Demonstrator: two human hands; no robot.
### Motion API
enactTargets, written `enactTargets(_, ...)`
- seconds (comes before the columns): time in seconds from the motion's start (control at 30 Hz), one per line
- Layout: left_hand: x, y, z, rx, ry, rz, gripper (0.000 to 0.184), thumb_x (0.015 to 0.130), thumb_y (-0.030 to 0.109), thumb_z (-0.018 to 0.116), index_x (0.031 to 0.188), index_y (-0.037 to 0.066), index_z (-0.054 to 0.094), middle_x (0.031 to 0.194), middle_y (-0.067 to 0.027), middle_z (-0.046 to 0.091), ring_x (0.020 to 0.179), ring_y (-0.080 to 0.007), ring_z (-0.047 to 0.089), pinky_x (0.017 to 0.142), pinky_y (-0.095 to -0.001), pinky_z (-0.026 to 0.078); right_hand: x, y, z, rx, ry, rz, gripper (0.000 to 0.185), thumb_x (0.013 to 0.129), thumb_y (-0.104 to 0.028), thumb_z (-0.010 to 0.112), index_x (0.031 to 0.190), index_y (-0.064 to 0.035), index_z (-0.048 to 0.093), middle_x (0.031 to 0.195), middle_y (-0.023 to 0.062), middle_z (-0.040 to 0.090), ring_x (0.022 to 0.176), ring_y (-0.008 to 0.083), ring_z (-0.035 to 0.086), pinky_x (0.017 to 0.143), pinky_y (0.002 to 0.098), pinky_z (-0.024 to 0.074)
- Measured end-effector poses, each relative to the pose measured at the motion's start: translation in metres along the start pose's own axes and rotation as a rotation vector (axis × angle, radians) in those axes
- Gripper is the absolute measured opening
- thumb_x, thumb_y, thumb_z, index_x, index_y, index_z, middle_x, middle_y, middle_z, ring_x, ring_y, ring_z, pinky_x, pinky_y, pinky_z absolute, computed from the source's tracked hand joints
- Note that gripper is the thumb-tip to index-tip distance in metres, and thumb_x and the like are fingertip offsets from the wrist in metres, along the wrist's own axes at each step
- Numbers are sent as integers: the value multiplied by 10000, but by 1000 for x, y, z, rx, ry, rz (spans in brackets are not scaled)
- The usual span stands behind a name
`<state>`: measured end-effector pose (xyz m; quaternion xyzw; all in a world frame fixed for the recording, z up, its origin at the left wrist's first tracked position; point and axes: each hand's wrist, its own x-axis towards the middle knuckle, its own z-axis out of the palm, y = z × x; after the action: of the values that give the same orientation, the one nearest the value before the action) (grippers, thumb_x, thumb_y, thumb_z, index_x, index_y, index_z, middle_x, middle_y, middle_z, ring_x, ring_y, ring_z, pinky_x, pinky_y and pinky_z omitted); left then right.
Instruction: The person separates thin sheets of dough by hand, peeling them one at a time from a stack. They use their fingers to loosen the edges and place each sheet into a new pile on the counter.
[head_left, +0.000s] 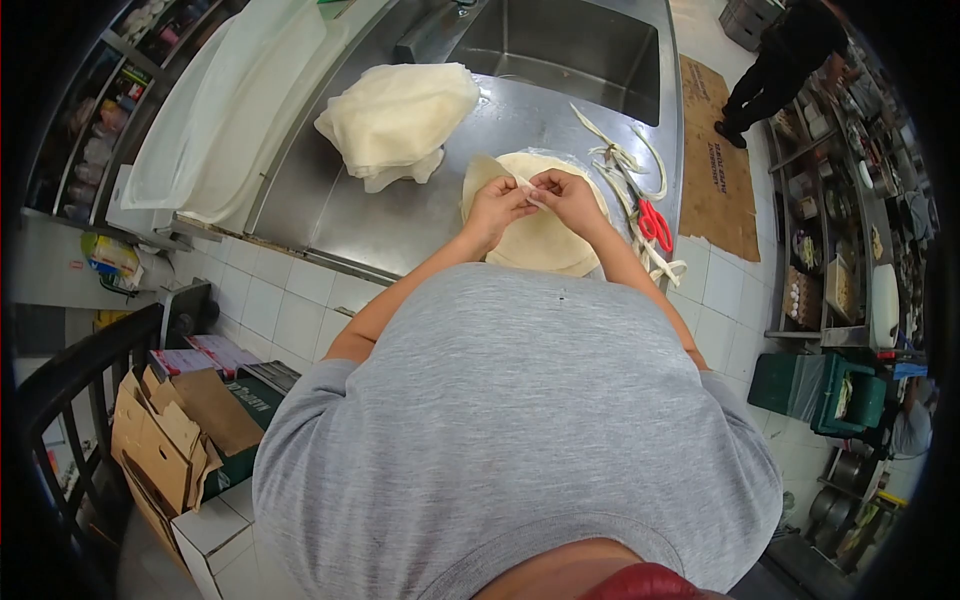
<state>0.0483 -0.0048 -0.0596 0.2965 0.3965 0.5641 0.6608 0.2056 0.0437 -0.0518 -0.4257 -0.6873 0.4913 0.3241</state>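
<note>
Pinching thin sheet [486,172] between left fingers [515,194] and right fingers [548,181], over round stack [540,243].

A single head-worn view is aimed steeply down over the grey shirt [520,400]. The steel counter [385,230] is seen from close above.

My counter [390,222] is smooth, shiny metal; the scissors' handles [655,226] are glossy plastic; the box [155,440] is matt brown cardboard.
</note>
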Motion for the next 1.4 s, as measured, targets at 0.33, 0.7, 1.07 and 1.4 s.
enactTargets(0.33,-6,6,0,240,-24,32,117,898,104,575,948,7,532,829,-76,609,751,-155,626,726,-278,533,-7,-17,5,-386,117,-206,149,813,-149,604,884,-21,628,774,149,628,698,291,610,633,338,480)
enactTargets(0.7,-14,16,-7,335,-35,71,150,904,71,526,1010,-19,585,872,-67,628,753,-127,624,709,-256,526,-4,-11,9,-32,0,-127,223,810,-116,658,987,16,627,846,105,644,737,182,603,666,298,475)
enactTargets(1.07,-16,24,-21,628,-53,179,210,880,87,555,1040,-45,584,770,-43,622,676,-105,612,627,-227,475,0,-29,11,-269,42,-267,120,808,-89,589,879,-9,645,838,140,620,734,289,600,666,338,474)
enactTargets(1.4,-18,25,-21,602,33,167,259,865,94,585,1082,-45,556,809,-57,626,709,-103,603,659,-234,494,-4,-30,18,-323,65,-302,110,805,-84,577,868,-19,639,847,127,614,746,302,598,672,354,477)
